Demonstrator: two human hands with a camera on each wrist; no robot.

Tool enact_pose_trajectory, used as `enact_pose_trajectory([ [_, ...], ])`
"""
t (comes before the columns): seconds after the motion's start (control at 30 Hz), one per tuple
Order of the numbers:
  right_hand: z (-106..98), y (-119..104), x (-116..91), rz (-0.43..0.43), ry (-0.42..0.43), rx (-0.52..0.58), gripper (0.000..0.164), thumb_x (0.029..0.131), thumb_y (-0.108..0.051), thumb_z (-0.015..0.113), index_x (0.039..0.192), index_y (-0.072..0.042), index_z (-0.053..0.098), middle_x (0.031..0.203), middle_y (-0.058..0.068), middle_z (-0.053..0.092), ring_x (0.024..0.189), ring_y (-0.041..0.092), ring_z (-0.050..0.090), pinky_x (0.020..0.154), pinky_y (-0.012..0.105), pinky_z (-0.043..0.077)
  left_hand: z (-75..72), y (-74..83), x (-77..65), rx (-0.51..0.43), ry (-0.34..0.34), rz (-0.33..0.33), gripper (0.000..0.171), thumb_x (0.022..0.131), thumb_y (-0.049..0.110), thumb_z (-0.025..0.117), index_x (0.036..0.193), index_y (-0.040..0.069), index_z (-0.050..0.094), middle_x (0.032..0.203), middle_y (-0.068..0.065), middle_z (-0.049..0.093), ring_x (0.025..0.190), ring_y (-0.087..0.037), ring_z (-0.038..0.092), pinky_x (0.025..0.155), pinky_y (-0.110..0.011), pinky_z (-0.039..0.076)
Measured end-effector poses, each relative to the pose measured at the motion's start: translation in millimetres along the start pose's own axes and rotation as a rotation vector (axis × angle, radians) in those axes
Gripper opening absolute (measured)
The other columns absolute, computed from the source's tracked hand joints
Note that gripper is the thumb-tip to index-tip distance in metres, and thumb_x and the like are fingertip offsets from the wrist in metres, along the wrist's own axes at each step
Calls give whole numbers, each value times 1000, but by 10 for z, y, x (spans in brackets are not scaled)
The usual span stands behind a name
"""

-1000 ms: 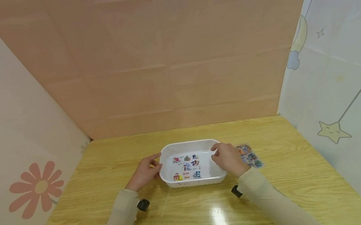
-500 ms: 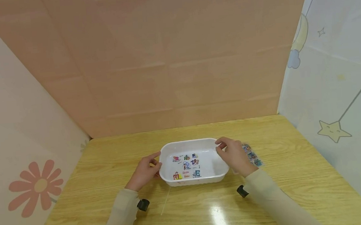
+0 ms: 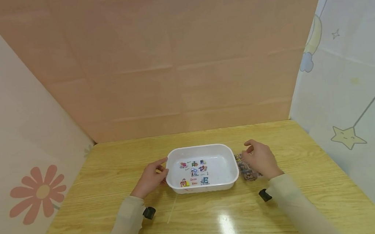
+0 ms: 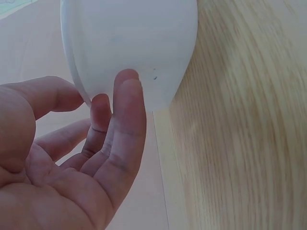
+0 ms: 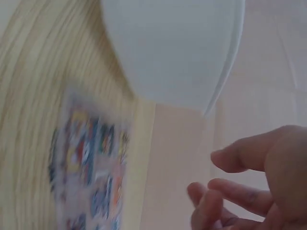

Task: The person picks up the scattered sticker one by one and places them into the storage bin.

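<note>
A white plastic basin (image 3: 204,189) with rounded corners sits on the wooden table, with several colourful cartoon and letter pictures (image 3: 193,172) on the left part of its floor. My left hand (image 3: 151,178) pinches its left end; in the left wrist view the thumb is at the rim and fingertips (image 4: 127,91) touch the outer wall. To the right of the basin, my right hand (image 3: 261,159) is raised with loosely bent fingers and holds nothing. Partly beneath it lies a sheet of small printed pictures (image 3: 246,169), blurred in the right wrist view.
The wooden table (image 3: 119,173) meets an orange-brown backdrop (image 3: 177,77) behind and pale decorated walls at both sides. A thin pale line (image 3: 171,210) runs on the table before the basin. Black bands (image 3: 148,213) are at both wrists.
My right hand has moved right, from over the basin's right end to above the printed sheets, uncovering the part beside the basin. My left hand has stayed at the basin's left end.
</note>
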State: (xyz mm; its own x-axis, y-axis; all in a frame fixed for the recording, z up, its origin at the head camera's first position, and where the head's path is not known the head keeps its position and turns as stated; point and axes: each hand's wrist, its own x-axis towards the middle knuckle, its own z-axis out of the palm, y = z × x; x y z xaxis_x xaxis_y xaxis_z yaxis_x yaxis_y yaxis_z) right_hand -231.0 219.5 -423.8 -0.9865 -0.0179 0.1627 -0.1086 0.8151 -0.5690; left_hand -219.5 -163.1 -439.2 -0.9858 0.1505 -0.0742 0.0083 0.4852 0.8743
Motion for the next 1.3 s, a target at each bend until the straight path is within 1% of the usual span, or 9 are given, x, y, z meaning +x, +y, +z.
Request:
enact_pose_trajectory([
  [0.13, -71, 174, 4, 54, -67, -75, 47, 91, -28, 57, 128, 1, 51, 106, 21, 63, 75, 23, 63, 57, 37, 51, 9, -1, 1, 6, 2, 5, 49, 91, 9, 61, 138, 7, 47, 89, -11, 55, 65, -22, 59, 63, -39, 57],
  [0.27, -118, 322, -12, 89, -135, -134, 50, 90, -31, 59, 126, 3, 52, 109, 26, 61, 85, 32, 63, 63, 45, 52, 12, 0, 3, 5, 10, -6, 49, 91, 10, 61, 138, 8, 48, 95, -12, 57, 65, -23, 61, 64, -38, 57],
  [0.37, -130, 429, -21, 89, -179, -166, 51, 89, -31, 61, 125, 5, 53, 99, 23, 65, 75, 30, 62, 56, 41, 50, 15, -3, 6, 9, 17, -5, 49, 90, 9, 61, 138, 8, 48, 101, -13, 57, 64, -21, 61, 63, -37, 57],
  [0.5, -122, 553, -28, 97, -224, -219, 58, 86, -36, 65, 127, 2, 53, 103, 27, 58, 73, 29, 58, 52, 38, 45, 19, -6, 6, 12, 23, 1, 49, 90, 9, 61, 137, 8, 48, 103, -14, 58, 63, -18, 61, 63, -37, 57],
  [0.6, -116, 611, -29, 111, -248, -257, 68, 84, -45, 65, 133, 0, 49, 114, 37, 44, 74, 29, 55, 51, 39, 44, 20, -7, 3, 17, 24, 1, 49, 90, 10, 61, 138, 8, 48, 103, -14, 58, 64, -18, 61, 63, -37, 57],
  [0.73, -101, 651, -20, 114, -264, -265, 76, 84, -50, 63, 139, -2, 42, 107, 36, 42, 60, 22, 48, 45, 35, 39, 21, 0, -1, 16, 24, 2, 49, 90, 9, 61, 138, 8, 48, 103, -14, 58, 67, -19, 60, 64, -37, 57],
  [0.9, -97, 685, -6, 100, -291, -261, 74, 85, -49, 62, 141, -5, 41, 102, 33, 41, 54, 20, 43, 42, 32, 35, 20, 4, -3, 14, 22, -1, 49, 90, 9, 61, 137, 9, 48, 103, -13, 57, 69, -18, 59, 64, -38, 57],
  [1.07, -102, 706, 11, 101, -309, -272, 72, 86, -48, 61, 140, -5, 43, 98, 29, 40, 55, 20, 43, 43, 32, 34, 15, 4, -3, 11, 18, -13, 49, 91, 10, 61, 138, 10, 48, 105, -13, 57, 71, -19, 59, 64, -37, 57],
  [1.3, -114, 676, 7, 112, -323, -272, 69, 87, -47, 61, 140, -6, 44, 101, 30, 42, 57, 21, 44, 44, 33, 34, 11, 5, -1, -1, 14, -10, 49, 90, 9, 61, 137, 9, 49, 103, -13, 57, 70, -19, 59, 63, -38, 57],
])
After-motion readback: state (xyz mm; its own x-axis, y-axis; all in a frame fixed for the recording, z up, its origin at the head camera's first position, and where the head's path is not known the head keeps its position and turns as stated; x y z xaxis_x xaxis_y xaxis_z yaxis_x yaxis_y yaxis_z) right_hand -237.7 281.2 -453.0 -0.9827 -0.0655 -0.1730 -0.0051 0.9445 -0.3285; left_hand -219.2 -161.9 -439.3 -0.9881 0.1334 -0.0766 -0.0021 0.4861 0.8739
